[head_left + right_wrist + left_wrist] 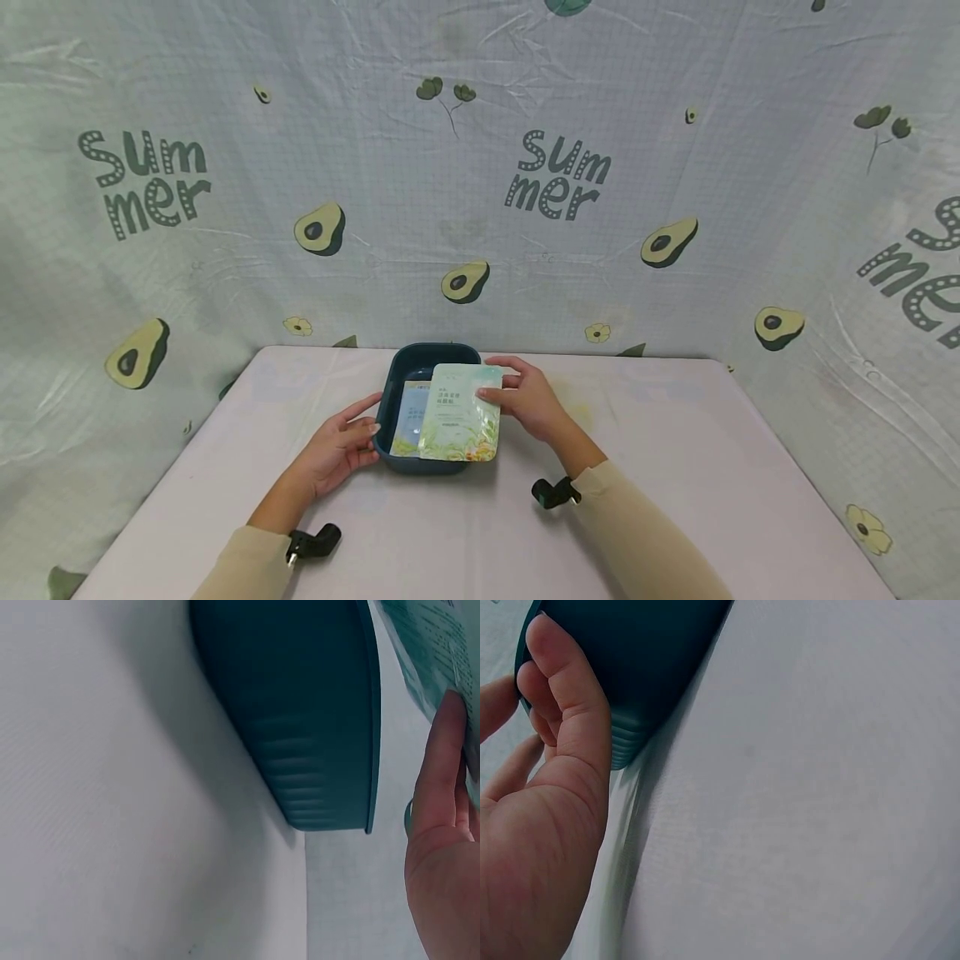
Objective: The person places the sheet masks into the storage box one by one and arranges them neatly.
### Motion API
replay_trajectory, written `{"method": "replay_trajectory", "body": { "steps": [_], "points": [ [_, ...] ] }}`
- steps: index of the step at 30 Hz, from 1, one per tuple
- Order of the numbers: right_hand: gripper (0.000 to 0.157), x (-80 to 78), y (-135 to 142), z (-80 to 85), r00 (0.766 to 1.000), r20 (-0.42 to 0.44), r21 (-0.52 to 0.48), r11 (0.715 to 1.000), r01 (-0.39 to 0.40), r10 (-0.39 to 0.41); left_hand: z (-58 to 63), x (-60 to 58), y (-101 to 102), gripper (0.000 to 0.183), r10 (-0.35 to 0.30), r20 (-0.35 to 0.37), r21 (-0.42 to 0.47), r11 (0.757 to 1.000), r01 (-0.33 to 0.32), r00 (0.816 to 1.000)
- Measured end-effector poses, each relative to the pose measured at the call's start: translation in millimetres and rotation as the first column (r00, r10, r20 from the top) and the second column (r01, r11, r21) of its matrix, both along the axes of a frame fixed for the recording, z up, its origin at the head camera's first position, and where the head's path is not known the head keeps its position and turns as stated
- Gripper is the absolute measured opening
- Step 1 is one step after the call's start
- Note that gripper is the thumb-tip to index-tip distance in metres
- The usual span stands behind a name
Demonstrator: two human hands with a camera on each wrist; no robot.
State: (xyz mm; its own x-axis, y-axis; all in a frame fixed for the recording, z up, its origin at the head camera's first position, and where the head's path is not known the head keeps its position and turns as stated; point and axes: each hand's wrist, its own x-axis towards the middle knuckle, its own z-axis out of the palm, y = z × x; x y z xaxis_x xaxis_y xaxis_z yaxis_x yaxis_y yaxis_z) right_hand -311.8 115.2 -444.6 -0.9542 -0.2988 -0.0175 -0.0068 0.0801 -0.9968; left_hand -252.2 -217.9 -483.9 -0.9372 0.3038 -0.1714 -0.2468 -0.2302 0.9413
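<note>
A dark teal plastic bin (427,468) stands on the table, and a light blue sachet (410,419) lies inside it. My right hand (527,402) pinches the right edge of a pale green sachet (459,417) with printed text and plants, thumb on its front and fingers behind. This sachet is above the bin, covering part of its opening and of the blue sachet. At the bin's left side, my left hand (335,454) rests its fingertips against the outer wall near the rim. In the left wrist view, those fingers (581,712) touch the teal wall.
A table (637,433) with a pale pink cover surrounds the bin. Behind it hangs a pale curtain (390,192) printed with avocados, flowers and lettering. Each wrist carries a small black camera (315,542).
</note>
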Motion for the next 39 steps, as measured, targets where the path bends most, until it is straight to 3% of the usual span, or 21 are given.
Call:
{"method": "replay_trajectory", "body": {
  "steps": [19, 39],
  "points": [
    [0.059, -16.2, -24, 5.3, 0.998, 0.054, -0.022, 0.999, 0.03, -0.029, 1.0, 1.1, -1, 0.071, -0.017, -0.015, 0.017, 1.0, 0.018, 1.0],
    [0.055, -24.3, -44, 6.1, 0.999, -0.029, 0.06, 0.998, 0.015, -0.013, 0.8, 0.8, -1, 0.069, -0.013, 0.005, 0.012, 1.0, 0.013, 1.0]
  ]
}}
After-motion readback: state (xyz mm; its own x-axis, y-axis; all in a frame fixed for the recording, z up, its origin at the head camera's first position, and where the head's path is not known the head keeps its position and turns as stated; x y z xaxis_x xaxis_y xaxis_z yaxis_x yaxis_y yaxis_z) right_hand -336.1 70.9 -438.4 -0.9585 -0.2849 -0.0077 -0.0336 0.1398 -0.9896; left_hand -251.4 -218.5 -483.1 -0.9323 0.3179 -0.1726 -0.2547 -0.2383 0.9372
